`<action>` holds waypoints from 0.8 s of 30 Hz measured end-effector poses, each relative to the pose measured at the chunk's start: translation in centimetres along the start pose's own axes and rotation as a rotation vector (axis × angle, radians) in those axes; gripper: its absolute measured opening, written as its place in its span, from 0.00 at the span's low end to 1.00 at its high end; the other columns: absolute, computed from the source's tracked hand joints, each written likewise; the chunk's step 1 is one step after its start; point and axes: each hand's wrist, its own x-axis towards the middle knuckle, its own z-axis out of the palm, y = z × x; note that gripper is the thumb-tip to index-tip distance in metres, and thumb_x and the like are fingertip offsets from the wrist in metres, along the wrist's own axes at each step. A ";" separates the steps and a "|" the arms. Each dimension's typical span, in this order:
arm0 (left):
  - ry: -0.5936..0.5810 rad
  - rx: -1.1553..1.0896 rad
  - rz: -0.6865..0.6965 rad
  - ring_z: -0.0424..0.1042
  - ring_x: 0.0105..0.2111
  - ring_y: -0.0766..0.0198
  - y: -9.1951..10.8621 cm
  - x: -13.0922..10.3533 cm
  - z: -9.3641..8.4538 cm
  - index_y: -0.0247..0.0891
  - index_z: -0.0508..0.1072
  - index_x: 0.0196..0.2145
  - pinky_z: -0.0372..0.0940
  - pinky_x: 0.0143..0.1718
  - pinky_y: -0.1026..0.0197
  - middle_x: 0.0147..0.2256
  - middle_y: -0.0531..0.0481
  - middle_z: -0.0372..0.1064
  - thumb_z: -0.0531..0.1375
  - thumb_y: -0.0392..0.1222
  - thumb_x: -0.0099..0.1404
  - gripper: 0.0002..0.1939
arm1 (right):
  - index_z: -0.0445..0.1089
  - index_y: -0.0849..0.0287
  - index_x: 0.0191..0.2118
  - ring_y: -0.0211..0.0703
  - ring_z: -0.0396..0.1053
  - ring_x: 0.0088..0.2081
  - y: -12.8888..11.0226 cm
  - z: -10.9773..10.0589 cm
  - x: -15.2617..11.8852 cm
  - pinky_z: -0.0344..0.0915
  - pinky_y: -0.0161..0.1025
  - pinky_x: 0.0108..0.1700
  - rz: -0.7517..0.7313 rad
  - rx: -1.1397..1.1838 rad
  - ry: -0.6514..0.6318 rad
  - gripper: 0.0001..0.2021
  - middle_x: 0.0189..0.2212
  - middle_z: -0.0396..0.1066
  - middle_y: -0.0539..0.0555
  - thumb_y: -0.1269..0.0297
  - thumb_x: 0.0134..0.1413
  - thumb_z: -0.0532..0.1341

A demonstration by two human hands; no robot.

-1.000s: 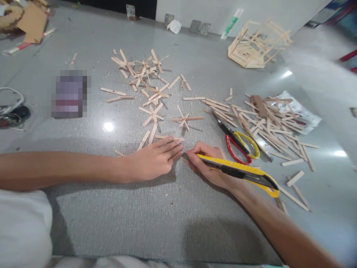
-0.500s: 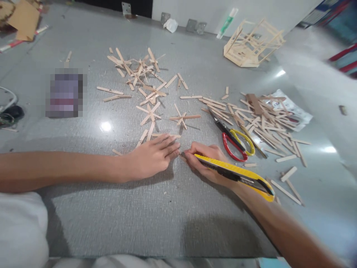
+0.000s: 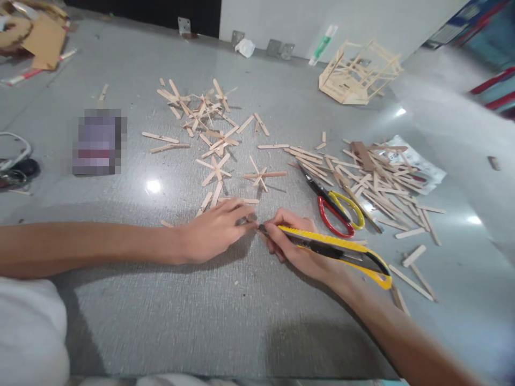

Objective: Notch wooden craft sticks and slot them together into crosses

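Observation:
My right hand is closed around a yellow utility knife, its blade end pointing left. Just left of the blade, my left hand is low over the table, with fingers bent and their tips drawn together. What those fingertips pinch is too small and hidden to make out. Beyond the left hand lies a wooden craft stick. Two star shapes of crossed sticks lie farther back, one star to the left and another star to the right.
Scissors with red and yellow handles lie right of my hands, beside a heap of craft sticks. A stick frame model stands at the back right. More crossed sticks lie behind. A blurred-out purple object is at left.
The fingers of my left hand have gone from nearly flat to bent, with their tips drawn in by the blade. My right hand still holds the knife. The view has shifted slightly.

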 end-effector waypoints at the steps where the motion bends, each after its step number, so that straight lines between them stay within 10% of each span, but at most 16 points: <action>1: 0.018 -0.035 -0.029 0.70 0.53 0.52 0.0 -0.1 0.1 0.31 0.72 0.56 0.70 0.53 0.51 0.53 0.39 0.71 0.55 0.22 0.66 0.23 | 0.62 0.54 0.30 0.32 0.63 0.16 -0.1 0.2 -0.2 0.58 0.32 0.21 0.030 0.047 0.001 0.18 0.19 0.69 0.44 0.50 0.70 0.58; 24: 0.154 -0.024 0.014 0.72 0.48 0.57 0.8 -0.1 1.3 0.31 0.77 0.42 0.71 0.52 0.55 0.43 0.42 0.75 0.52 0.29 0.76 0.12 | 0.64 0.55 0.27 0.34 0.63 0.18 0.1 1.0 -0.7 0.59 0.34 0.24 -0.082 -0.091 0.144 0.16 0.17 0.67 0.45 0.59 0.69 0.59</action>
